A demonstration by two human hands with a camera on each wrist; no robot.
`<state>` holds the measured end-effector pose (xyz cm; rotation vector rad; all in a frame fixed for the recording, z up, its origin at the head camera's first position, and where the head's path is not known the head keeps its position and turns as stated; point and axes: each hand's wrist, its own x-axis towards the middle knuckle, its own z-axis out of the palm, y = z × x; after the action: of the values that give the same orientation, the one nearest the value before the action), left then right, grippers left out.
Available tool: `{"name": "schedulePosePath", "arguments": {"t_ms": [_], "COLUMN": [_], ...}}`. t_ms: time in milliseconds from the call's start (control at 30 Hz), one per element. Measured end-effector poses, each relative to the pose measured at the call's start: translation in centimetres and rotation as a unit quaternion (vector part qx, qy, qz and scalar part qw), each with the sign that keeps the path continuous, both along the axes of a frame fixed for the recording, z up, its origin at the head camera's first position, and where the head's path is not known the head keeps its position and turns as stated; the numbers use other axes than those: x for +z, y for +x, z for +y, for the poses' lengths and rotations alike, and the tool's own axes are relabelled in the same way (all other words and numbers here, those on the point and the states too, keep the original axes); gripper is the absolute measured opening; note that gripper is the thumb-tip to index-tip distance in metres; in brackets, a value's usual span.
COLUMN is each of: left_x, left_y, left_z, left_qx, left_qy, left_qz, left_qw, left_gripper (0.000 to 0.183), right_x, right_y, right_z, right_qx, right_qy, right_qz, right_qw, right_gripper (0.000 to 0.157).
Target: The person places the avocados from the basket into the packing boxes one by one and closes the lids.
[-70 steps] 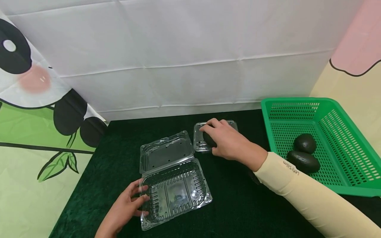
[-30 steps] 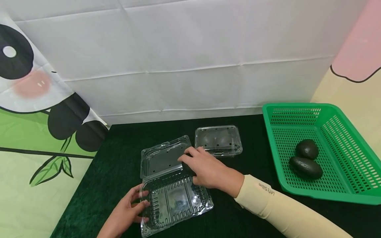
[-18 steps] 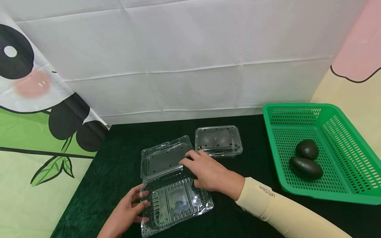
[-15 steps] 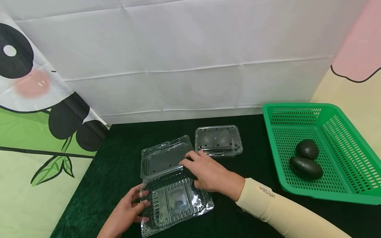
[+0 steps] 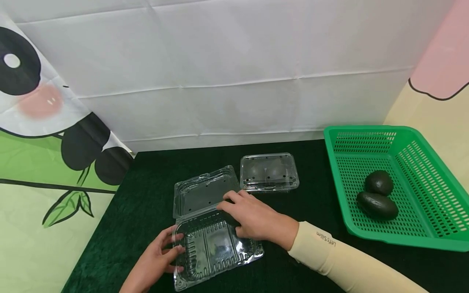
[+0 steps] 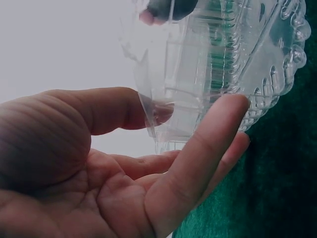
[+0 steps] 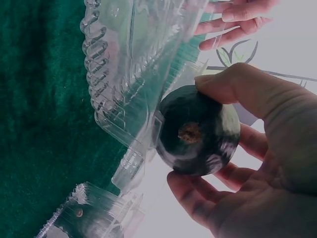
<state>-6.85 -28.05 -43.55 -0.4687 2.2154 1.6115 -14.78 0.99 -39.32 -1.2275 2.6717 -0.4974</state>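
My left hand (image 5: pixel 155 258) holds the left edge of an open, clear plastic clamshell container (image 5: pixel 216 244), thumb on one side of its wall and fingers on the other in the left wrist view. Its perforated lid (image 5: pixel 199 195) lies folded back behind the base. My right hand (image 5: pixel 253 215) grips a dark avocado (image 7: pixel 198 131) at the base's back right corner. The stem end faces the right wrist camera. From the head, the fingers hide most of this avocado; whether it touches the plastic I cannot tell.
A second clear clamshell (image 5: pixel 269 173) stands closed at the back, rounded shapes dimly visible under its lid. To the right is a green slotted basket (image 5: pixel 335 195) holding two dark avocados (image 5: pixel 377 205). Dark green cloth (image 5: pixel 121 240) covers the table; a white sheet (image 5: pixel 220 73) hangs behind.
My right hand has brought the avocado left and nearer, from over the closed clamshell to the open one, then shifted slightly further left. The left hand keeps its hold.
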Motion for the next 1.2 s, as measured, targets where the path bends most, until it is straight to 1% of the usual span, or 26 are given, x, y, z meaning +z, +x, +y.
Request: {"name": "schedulePosePath", "arguments": {"t_ms": [167,333,667,833,1033,1200], "left_x": [0.0,0.1,0.2,0.2,0.2,0.2], "left_y": [0.1,0.1,0.2,0.2,0.3,0.2], "left_z": [0.1,0.1,0.1,0.1,0.1,0.2], "left_qx": [0.003,0.009,0.005,0.005,0.006,0.006], "left_qy": [0.002,-0.001,-0.007,-0.007,-0.016,-0.017], "left_qz": [0.0,-0.003,-0.003,-0.004,-0.001,0.001], "left_qw": [1.0,1.0,1.0,1.0,0.9999,0.9998], "left_gripper": [0.063,0.063,0.063,0.063,0.063,0.063], "right_x": [-0.4,-0.8,-1.1,-1.2,-1.0,0.1], "right_y": [0.0,0.0,0.2,0.2,0.2,0.6], "right_z": [-0.2,-0.3,-0.3,-0.2,0.0,1.1], "right_qx": [0.008,0.005,0.005,0.007,0.001,0.0], "right_qy": [0.001,0.013,0.026,0.026,0.019,0.01], "right_qz": [0.002,0.003,0.009,0.004,0.012,0.021], "right_qw": [1.0,1.0,1.0,1.0,1.0,1.0], "right_gripper": [0.069,0.069,0.067,0.065,0.064,0.063]}}
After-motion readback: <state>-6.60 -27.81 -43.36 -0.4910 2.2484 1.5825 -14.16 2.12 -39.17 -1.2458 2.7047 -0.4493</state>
